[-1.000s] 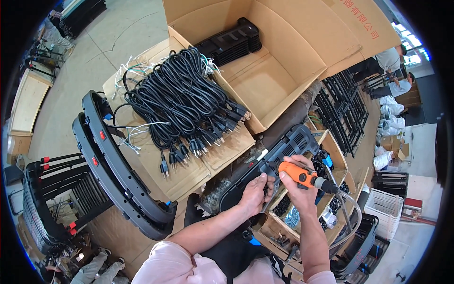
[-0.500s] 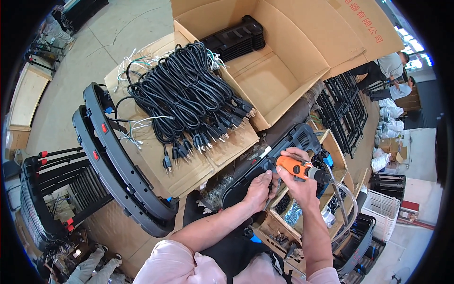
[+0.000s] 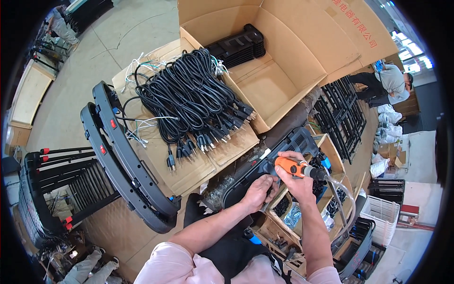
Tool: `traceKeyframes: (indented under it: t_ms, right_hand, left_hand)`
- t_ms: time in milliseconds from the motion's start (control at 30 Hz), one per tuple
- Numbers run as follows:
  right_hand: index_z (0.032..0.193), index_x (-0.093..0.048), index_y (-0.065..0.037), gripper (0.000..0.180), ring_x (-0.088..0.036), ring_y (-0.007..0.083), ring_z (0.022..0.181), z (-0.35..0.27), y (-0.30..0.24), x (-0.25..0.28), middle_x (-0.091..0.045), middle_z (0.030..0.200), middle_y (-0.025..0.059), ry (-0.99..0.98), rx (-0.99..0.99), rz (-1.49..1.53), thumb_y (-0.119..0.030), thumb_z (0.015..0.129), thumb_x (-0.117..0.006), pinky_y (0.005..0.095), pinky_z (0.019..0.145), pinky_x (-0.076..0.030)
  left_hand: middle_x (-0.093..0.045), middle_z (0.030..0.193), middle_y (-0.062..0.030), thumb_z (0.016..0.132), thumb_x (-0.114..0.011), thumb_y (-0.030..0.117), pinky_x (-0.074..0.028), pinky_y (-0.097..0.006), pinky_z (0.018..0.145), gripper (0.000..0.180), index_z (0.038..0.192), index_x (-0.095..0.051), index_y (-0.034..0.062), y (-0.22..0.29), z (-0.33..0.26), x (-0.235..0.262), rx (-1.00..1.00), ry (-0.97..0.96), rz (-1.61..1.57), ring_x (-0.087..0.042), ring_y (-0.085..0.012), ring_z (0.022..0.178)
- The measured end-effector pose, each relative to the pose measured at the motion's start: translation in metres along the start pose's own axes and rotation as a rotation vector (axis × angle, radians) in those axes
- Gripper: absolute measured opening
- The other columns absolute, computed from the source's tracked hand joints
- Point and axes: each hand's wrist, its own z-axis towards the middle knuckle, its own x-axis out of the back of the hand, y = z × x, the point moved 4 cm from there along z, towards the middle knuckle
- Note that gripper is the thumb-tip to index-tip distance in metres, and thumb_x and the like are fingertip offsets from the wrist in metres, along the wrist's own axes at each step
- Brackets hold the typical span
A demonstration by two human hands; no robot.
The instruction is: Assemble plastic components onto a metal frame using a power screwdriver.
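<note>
My right hand (image 3: 300,185) is wrapped round an orange air screwdriver (image 3: 290,167), held nearly level with its black rear end to the right. A clear hose (image 3: 351,201) curves down from that end. Close to the driver's front, the fingers of my left hand (image 3: 257,193) are pinched together; whatever they hold is hidden. Both hands are over a long black plastic housing (image 3: 302,141) with a vented end, lying slantwise in front of me. The driver's tip is hidden behind my fingers.
Bundled black power cords (image 3: 189,94) lie on cardboard beside an open carton (image 3: 288,61) holding stacked black parts (image 3: 239,45). Curved grey-black frames (image 3: 120,161) stand at left. A wooden parts bin (image 3: 272,220) with screws sits under my right forearm. A person (image 3: 392,83) bends at far right.
The whole view has shifted slightly, so the cords and frames sit a little further right. My hands and the driver keep nearly the same place on the housing.
</note>
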Motion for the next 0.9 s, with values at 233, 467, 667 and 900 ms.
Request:
traceKeyframes:
  t_ms: [233,467,667,900]
  right_hand:
    - [0.132,-0.056,0.002,0.052,-0.066,0.0206,0.116,-0.023,-0.025,0.021,-0.068,0.127,0.0143,0.104,0.140,0.074,0.002,0.085,-0.078,0.0349,0.103,-0.052]
    - [0.135,-0.053,0.002,0.058,-0.065,0.0251,0.116,-0.114,-0.024,0.056,-0.068,0.126,0.0197,0.267,0.075,0.297,-0.001,0.083,-0.078,0.0396,0.105,-0.051]
    - [0.136,-0.051,0.002,0.056,-0.063,0.0254,0.114,-0.197,0.004,0.066,-0.067,0.124,0.0207,0.336,0.060,0.403,-0.004,0.085,-0.075,0.0401,0.108,-0.047]
    - [0.135,-0.050,0.002,0.056,-0.063,0.0252,0.112,-0.262,0.016,0.076,-0.067,0.122,0.0206,0.327,0.106,0.516,-0.004,0.084,-0.074,0.0411,0.107,-0.047]
  left_hand:
    - [-0.062,0.092,-0.0051,0.114,-0.042,0.030,-0.041,-0.025,0.058,0.028,0.117,-0.057,0.0067,0.006,-0.004,-0.003,0.082,0.087,0.029,-0.052,-0.0124,0.071]
    - [-0.059,0.082,0.0003,0.111,-0.050,0.040,-0.037,-0.024,0.054,0.036,0.105,-0.066,0.0086,-0.021,-0.045,-0.005,0.126,0.089,0.054,-0.049,-0.0094,0.065]
    - [-0.060,0.085,-0.0014,0.112,-0.047,0.040,-0.034,-0.025,0.049,0.034,0.113,-0.057,0.0079,-0.048,-0.096,-0.003,0.224,0.251,0.152,-0.049,-0.0107,0.062]
    - [-0.066,0.100,-0.0034,0.112,-0.049,0.031,-0.043,-0.024,0.058,0.028,0.113,-0.061,0.0063,-0.080,-0.152,-0.010,0.086,0.182,0.118,-0.055,-0.0115,0.075]
